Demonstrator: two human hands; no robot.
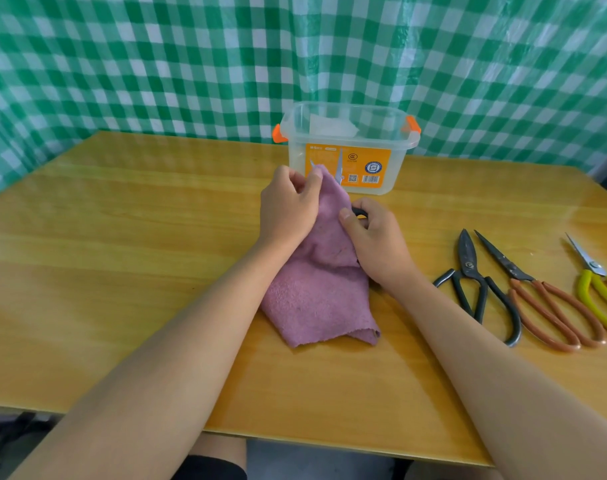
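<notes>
A pink cloth (321,292) hangs from my hands down onto the wooden table (122,271). My left hand (288,206) pinches the cloth's top around the blades of a pair of scissors (338,168), whose two silver tips stick up above the cloth. My right hand (374,237) grips the scissors' dark handle, which is mostly hidden by my fingers and the cloth.
A clear plastic box (347,147) with orange clips and an orange label stands just behind my hands. To the right lie three more pairs of scissors: black (475,282), red-handled (541,299) and yellow-handled (599,292). A green checked curtain hangs behind the table.
</notes>
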